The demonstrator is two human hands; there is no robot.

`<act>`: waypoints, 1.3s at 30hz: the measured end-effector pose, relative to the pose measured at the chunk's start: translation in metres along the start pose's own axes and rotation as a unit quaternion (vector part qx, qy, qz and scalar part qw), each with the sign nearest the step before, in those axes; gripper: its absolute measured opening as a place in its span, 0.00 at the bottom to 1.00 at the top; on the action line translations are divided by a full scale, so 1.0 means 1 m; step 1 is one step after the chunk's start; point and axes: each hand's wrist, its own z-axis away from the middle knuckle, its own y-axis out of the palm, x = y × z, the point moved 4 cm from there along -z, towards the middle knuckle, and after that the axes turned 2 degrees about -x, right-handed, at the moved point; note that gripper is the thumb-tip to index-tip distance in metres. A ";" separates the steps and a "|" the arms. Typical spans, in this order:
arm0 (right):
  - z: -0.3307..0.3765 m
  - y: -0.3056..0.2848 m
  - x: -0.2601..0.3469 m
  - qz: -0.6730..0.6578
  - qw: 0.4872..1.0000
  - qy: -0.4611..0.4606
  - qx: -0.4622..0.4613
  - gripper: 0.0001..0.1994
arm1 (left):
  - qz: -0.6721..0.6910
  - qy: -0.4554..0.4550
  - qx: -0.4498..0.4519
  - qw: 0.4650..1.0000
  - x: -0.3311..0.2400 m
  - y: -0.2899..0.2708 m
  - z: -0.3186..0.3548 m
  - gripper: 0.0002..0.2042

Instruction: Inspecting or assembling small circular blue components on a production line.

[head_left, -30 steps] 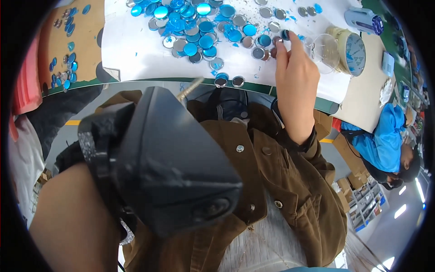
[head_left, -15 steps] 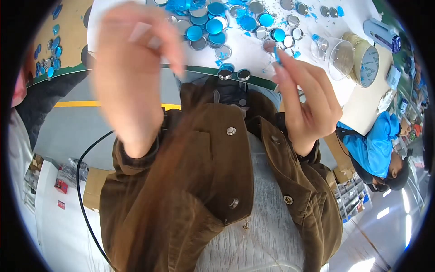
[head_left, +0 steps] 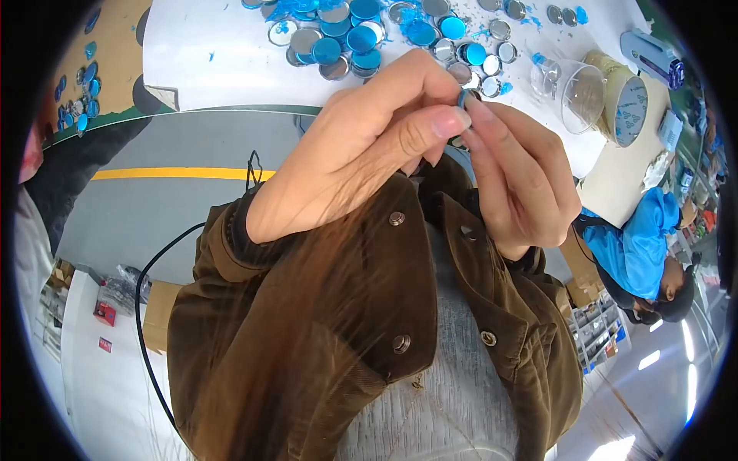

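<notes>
The right hand [head_left: 524, 175] is pinching a small, thin, round, blue-edged disc [head_left: 463, 97] at its fingertips. The left hand [head_left: 365, 146] is curling in from eight o'clock, its thumb and forefinger meeting at the disc; the overlapping fingers are hiding whether it is gripping too. From there, a heap of round, shiny blue and silver discs [head_left: 338, 34] is lying at ten o'clock, while a clear, round plastic cup [head_left: 582, 97] is resting at three o'clock.
</notes>
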 end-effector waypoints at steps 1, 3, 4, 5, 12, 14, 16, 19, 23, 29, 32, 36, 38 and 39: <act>0.000 0.000 -0.001 0.000 1.000 0.001 -0.001 0.16 | 0.000 0.000 0.001 1.000 0.000 0.000 0.000 0.10; 0.001 -0.002 -0.001 0.006 1.000 -0.016 0.001 0.16 | 0.003 -0.007 0.001 1.000 0.001 0.001 -0.001 0.10; 0.001 -0.002 -0.001 0.009 1.000 -0.024 0.002 0.16 | 0.005 -0.011 0.000 1.000 0.002 0.001 -0.001 0.10; 0.001 -0.002 -0.001 0.009 1.000 -0.023 0.002 0.16 | 0.004 -0.011 0.000 1.000 0.002 0.001 -0.001 0.10; 0.001 -0.008 0.002 0.042 0.993 -0.091 0.063 0.16 | 0.027 -0.046 -0.004 0.999 -0.007 0.001 0.000 0.09; 0.003 -0.009 0.001 0.005 0.998 -0.044 0.047 0.14 | 0.001 -0.021 -0.006 1.000 -0.008 0.002 0.000 0.08; 0.005 -0.009 -0.002 -0.069 0.996 0.050 0.014 0.11 | -0.050 0.029 -0.010 0.998 -0.009 0.003 0.001 0.07; 0.006 -0.002 -0.003 -0.206 0.959 0.195 -0.006 0.09 | -0.151 0.160 -0.038 0.975 -0.006 0.006 0.001 0.06; 0.011 0.003 -0.010 -0.292 0.913 0.284 0.012 0.06 | -0.220 0.274 -0.023 0.936 -0.006 0.008 0.001 0.06; 0.012 0.003 -0.008 -0.284 0.902 0.322 0.053 0.05 | -0.203 0.257 0.036 0.944 -0.008 0.007 0.003 0.07; 0.011 0.004 -0.007 -0.284 0.907 0.305 0.059 0.05 | -0.158 0.233 0.062 0.958 -0.006 0.007 0.002 0.07; 0.012 0.003 -0.008 -0.289 0.905 0.305 0.065 0.05 | -0.075 0.150 0.063 0.984 0.000 0.009 0.003 0.08; 0.012 0.002 -0.007 -0.296 0.901 0.310 0.066 0.06 | -0.059 0.130 0.060 0.988 0.000 0.010 0.003 0.09; 0.012 0.002 -0.007 -0.304 0.897 0.315 0.066 0.06 | -0.043 0.110 0.056 0.991 0.000 0.011 0.003 0.09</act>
